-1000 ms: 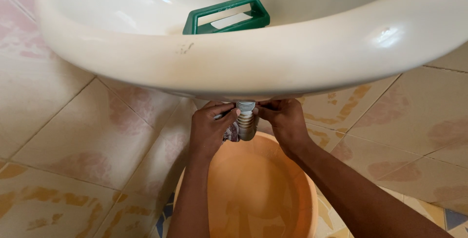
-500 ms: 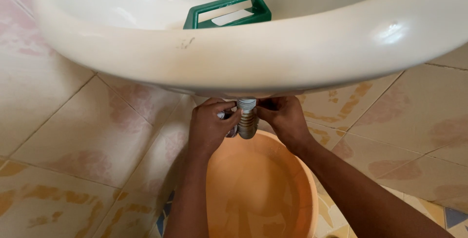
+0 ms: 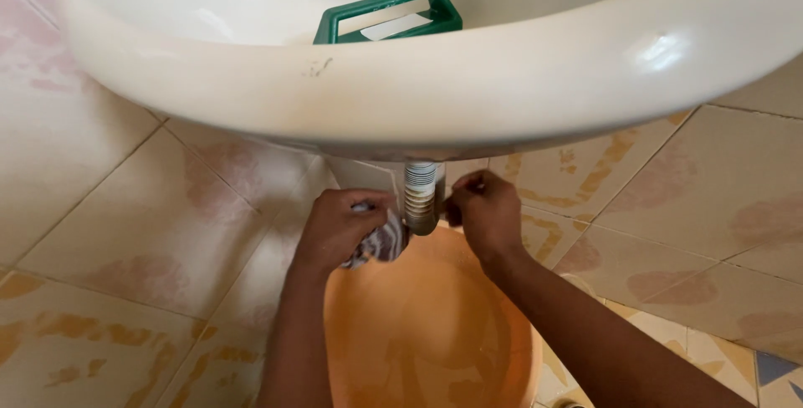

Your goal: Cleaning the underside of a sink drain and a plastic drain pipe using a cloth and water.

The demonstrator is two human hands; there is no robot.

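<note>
- Under the cream washbasin (image 3: 468,82), we saw a threaded drain pipe (image 3: 421,195) hanging down above an orange bucket (image 3: 435,324).
- Our left hand (image 3: 339,228) was closed around a patterned cloth (image 3: 381,242), just beside the pipe.
- Our right hand (image 3: 483,211) had its fingers pinched together next to the pipe.
- A green handled brush (image 3: 389,15) lay inside the basin.

A tiled floor (image 3: 150,232) of large cream tiles, blotched with faded pink and mustard-yellow patches and divided by thin dark grout lines, fills the view. A round orange plastic basin (image 3: 435,333) stands directly on the floor at 6 o'clock. At 5 o'clock, near the lower right corner, a tile with a grey-blue patch (image 3: 774,368) shows.
</note>
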